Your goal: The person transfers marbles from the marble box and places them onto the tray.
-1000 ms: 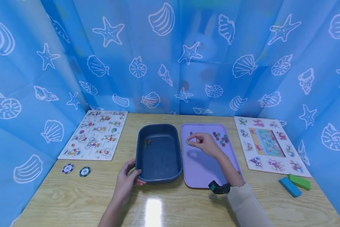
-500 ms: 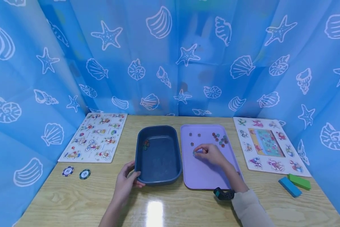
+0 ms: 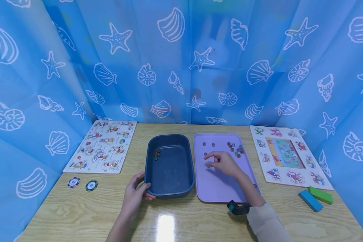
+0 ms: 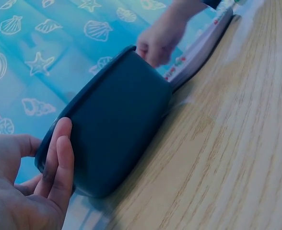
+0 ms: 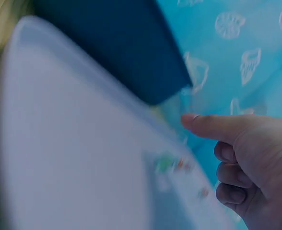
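Observation:
My left hand (image 3: 136, 193) grips the near left corner of a dark blue rectangular basin (image 3: 169, 194), thumb at the rim and fingers against the outer wall, as the left wrist view (image 4: 107, 124) shows. Several small red and green beads (image 3: 157, 153) lie inside it near the left wall. Over the purple tray (image 3: 211, 195), my right hand (image 3: 226, 164) holds its thumb and forefinger apart, the other fingers curled. A small greenish bead (image 3: 208, 166) sits right beneath the thumb tip. Three single beads are on the tray's left part, including one bead (image 3: 205, 154) by the forefinger.
More beads (image 3: 236, 149) cluster at the tray's far right. Peg puzzle boards stand left (image 3: 101, 146) and right (image 3: 290, 154). Two poker chips (image 3: 91, 185) lie at the left; a blue block (image 3: 310, 200) and a green block (image 3: 320, 195) lie right. A shell-print curtain (image 3: 181, 67) closes the back.
My right hand has come down and nearer me, pinching a greenish bead, then parted thumb and forefinger and let it go on the tray. The left hand stays on the basin.

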{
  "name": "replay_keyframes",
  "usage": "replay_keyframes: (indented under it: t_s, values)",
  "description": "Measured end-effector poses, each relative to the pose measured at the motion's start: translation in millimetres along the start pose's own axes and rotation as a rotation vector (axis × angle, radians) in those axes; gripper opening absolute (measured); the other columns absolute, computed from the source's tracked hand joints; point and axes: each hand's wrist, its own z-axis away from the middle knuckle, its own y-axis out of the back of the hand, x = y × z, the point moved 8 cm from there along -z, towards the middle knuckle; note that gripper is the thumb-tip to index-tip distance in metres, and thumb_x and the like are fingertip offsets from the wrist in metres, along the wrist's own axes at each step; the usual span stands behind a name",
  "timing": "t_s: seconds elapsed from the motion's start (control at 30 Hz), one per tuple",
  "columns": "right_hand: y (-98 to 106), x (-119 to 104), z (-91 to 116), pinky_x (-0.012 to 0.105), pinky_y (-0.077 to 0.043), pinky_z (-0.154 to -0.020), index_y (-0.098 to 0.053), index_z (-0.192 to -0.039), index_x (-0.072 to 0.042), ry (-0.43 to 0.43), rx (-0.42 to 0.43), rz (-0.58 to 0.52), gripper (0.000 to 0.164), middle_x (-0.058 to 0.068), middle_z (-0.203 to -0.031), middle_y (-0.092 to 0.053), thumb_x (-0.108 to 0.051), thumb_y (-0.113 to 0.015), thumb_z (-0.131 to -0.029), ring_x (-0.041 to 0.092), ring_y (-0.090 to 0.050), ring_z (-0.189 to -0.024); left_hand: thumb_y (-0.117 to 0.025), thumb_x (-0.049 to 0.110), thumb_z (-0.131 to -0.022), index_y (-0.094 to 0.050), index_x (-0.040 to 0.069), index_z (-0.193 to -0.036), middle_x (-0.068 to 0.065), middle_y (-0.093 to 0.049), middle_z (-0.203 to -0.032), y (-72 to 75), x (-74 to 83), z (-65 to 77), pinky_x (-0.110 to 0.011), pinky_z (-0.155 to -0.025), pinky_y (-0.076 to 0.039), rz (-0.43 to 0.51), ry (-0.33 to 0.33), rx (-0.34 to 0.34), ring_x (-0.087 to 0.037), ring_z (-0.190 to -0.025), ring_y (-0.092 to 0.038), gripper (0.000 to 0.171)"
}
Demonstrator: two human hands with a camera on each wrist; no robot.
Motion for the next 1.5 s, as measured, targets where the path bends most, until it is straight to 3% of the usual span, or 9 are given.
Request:
replay_keyframes:
  t_s: [0.17,0.3,0.6,0.9,1.17,1.5]
  values:
    - [-2,-50,-20,0.022,-0.028,-0.040,-0.069,-0.095,-0.015,0.120,0.005,-0.064,0.018,-0.003,-0.051,-0.038,-0.027,-0.065,-0.082,0.009,-0.032,-0.044,-0.050,0.003,-0.087,-0.038,0.010,-0.130,-0.018,-0.039,-0.132,1.1,0.5,0.1,-0.031,-0.054,-0.056,0.012,0.001,0.003,-0.023,-0.056,-0.063,0.046]
    - [-16,-88,-40,0.024,-0.031,-0.041,-0.068,-0.096,-0.018,0.188,-0.047,-0.121,0.017,-0.001,-0.050,-0.037,-0.029,-0.063,-0.083,0.014,-0.034,-0.043,-0.050,0.002,-0.087,-0.037,0.010,-0.130,-0.019,-0.038,-0.132,2.5,2.5,-0.1,-0.030,-0.054,-0.056,0.016,-0.004,0.006,-0.023,-0.055,-0.063,0.046]
    - [-64,-129,-87,0.023,-0.030,-0.041,-0.068,-0.098,-0.015,0.218,-0.118,-0.104,0.021,-0.001,-0.050,-0.035,-0.030,-0.060,-0.085,0.016,-0.035,-0.042,-0.050,0.001,-0.086,-0.038,0.009,-0.130,-0.020,-0.040,-0.131,3.4,1.7,-1.0,-0.031,-0.054,-0.056,0.015,0.004,0.009,-0.023,-0.055,-0.062,0.046]
    - [-106,-127,-113,0.022,-0.032,-0.041,-0.069,-0.095,-0.019,0.155,-0.227,0.032,0.016,-0.003,-0.047,-0.037,-0.029,-0.064,-0.083,0.013,-0.034,-0.041,-0.050,0.001,-0.085,-0.039,0.008,-0.129,-0.021,-0.041,-0.129,1.6,0.8,-3.2,-0.032,-0.053,-0.056,0.019,-0.012,0.000,-0.024,-0.055,-0.063,0.045]
    - [-134,-114,-117,0.018,-0.029,-0.038,-0.070,-0.092,-0.020,0.109,-0.348,0.093,0.014,-0.005,-0.048,-0.041,-0.025,-0.069,-0.079,0.009,-0.035,-0.040,-0.051,0.002,-0.085,-0.040,0.009,-0.128,-0.020,-0.042,-0.128,1.0,-3.4,-3.4,-0.033,-0.054,-0.056,0.016,-0.018,-0.003,-0.025,-0.055,-0.063,0.045]
    - [-147,-107,-117,0.016,-0.030,-0.037,-0.069,-0.095,-0.022,0.100,-0.392,0.219,0.015,-0.004,-0.047,-0.045,-0.023,-0.068,-0.080,0.007,-0.038,-0.039,-0.050,0.000,-0.086,-0.037,0.006,-0.130,-0.022,-0.039,-0.131,-1.6,3.4,1.6,-0.032,-0.054,-0.056,0.038,-0.006,-0.034,-0.023,-0.054,-0.062,0.047]
